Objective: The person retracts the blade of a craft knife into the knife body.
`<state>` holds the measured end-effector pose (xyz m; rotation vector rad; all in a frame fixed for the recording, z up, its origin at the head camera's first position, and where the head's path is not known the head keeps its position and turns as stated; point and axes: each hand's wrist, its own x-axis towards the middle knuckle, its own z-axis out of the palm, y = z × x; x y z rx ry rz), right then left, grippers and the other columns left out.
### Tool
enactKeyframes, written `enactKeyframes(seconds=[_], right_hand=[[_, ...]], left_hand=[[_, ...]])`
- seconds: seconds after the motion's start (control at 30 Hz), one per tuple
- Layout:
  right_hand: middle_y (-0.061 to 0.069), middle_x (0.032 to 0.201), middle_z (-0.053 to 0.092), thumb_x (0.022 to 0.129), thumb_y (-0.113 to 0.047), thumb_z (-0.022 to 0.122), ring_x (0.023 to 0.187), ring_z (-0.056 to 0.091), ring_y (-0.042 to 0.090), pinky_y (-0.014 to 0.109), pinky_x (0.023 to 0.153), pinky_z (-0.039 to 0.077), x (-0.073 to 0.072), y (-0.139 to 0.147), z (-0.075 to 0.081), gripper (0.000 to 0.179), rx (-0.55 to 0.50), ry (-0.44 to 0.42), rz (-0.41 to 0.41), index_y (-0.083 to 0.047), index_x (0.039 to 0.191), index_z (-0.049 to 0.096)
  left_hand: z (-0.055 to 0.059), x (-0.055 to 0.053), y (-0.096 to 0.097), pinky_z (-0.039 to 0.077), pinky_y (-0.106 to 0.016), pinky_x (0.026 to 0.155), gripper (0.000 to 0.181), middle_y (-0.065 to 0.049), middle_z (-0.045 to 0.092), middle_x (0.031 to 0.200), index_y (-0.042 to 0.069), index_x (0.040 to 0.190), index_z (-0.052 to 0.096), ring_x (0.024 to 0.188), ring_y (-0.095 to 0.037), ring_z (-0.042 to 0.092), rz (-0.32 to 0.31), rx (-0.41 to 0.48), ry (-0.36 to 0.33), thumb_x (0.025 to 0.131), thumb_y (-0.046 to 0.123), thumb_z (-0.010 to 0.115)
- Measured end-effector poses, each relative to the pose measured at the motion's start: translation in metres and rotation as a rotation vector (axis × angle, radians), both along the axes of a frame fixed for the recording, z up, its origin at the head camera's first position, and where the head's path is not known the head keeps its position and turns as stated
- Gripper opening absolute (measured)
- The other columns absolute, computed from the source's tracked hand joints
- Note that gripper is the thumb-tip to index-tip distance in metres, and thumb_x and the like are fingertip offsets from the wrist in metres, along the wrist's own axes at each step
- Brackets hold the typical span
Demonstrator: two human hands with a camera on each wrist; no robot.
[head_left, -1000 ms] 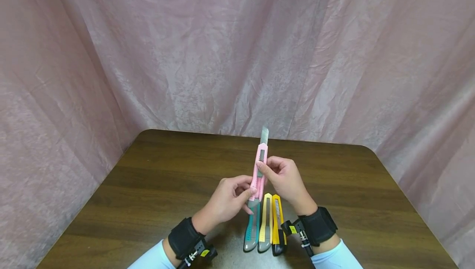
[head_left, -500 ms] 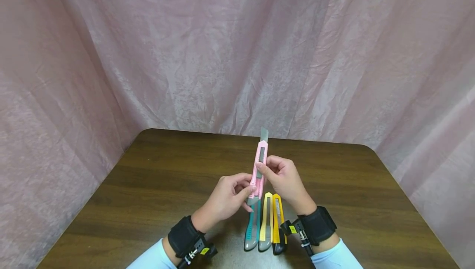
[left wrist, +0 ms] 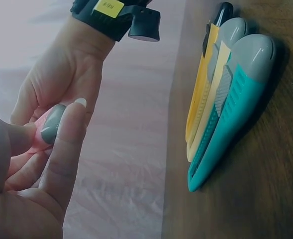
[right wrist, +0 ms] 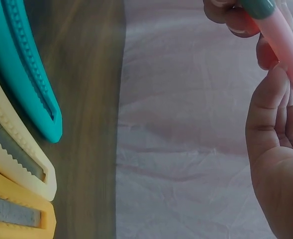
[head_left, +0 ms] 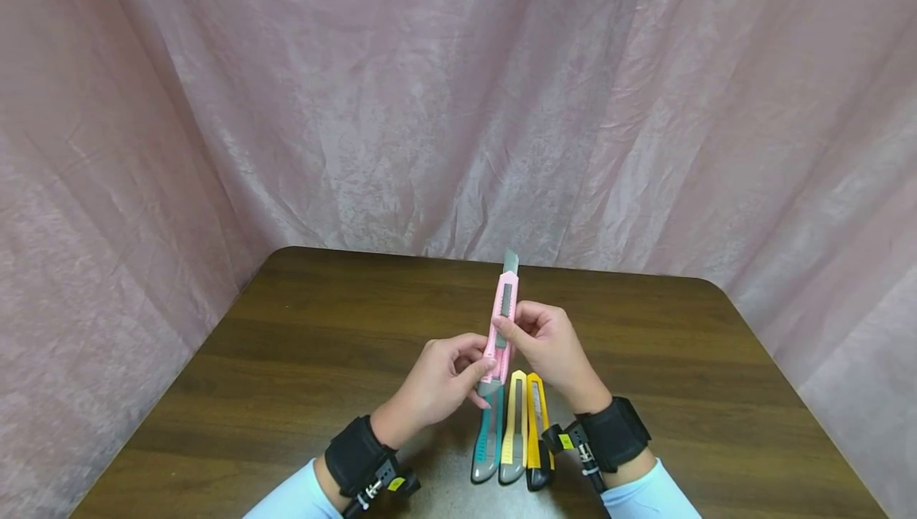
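Observation:
Both hands hold a pink utility knife [head_left: 505,290] upright above the table, its grey blade [head_left: 511,261] partly out at the top. Thumb and fingers of my left hand [head_left: 442,380] pinch its lower end, just above the grey end cap [left wrist: 52,125]. My right hand [head_left: 548,344] grips the middle of the body, thumb on the grey slider. Below, three more utility knives lie side by side on the table: a teal one [head_left: 489,439], a pale yellow one [head_left: 513,431] and an orange-yellow one [head_left: 536,427] with a black end.
The brown wooden table [head_left: 344,304] has rounded far corners. A pink curtain [head_left: 401,105] hangs behind it and along the sides. Each wrist wears a black band with a small camera, and the right camera [head_left: 555,439] is close above the orange-yellow knife.
The right thumb and slider have moved slightly down the pink knife's body, and less blade sticks out. The knife has risen a little; both hands keep their hold.

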<state>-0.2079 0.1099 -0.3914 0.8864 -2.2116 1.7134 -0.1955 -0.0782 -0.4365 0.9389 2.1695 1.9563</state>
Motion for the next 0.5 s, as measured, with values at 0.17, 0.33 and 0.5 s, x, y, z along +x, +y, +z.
enactKeyframes(seconds=[0.17,0.33,0.5], right_hand=[[0.011,0.066,0.059,0.092,-0.005,0.062,0.052,0.049,0.023,0.023,0.041,0.045,-0.0006,0.0005,-0.0010,0.008,0.011,-0.034,0.016,-0.002,0.085,0.066],[0.012,0.065,0.059,0.093,-0.007,0.061,0.050,0.050,0.019,0.024,0.041,0.048,-0.0014,0.0007,-0.0030,0.011,0.017,-0.068,0.035,-0.002,0.085,0.066],[0.012,0.065,0.057,0.092,-0.003,0.062,0.050,0.047,0.020,0.023,0.039,0.044,-0.0004,-0.0012,-0.0027,0.008,0.023,-0.022,0.018,-0.002,0.084,0.064]], left_hand=[[0.0004,0.0006,-0.0011,0.057,-0.037,0.049,0.025,-0.005,0.064,0.084,0.012,0.114,0.059,0.061,-0.030,0.063,0.009,-0.013,-0.019,0.090,0.008,0.064],[-0.0019,0.0009,-0.0009,0.057,-0.040,0.050,0.027,-0.006,0.063,0.084,0.009,0.115,0.058,0.062,-0.030,0.063,0.020,-0.022,-0.021,0.089,0.005,0.064],[-0.0025,-0.0003,-0.0009,0.057,-0.039,0.050,0.026,-0.005,0.064,0.084,0.010,0.114,0.058,0.064,-0.034,0.063,0.014,-0.016,-0.023,0.090,0.005,0.063]])
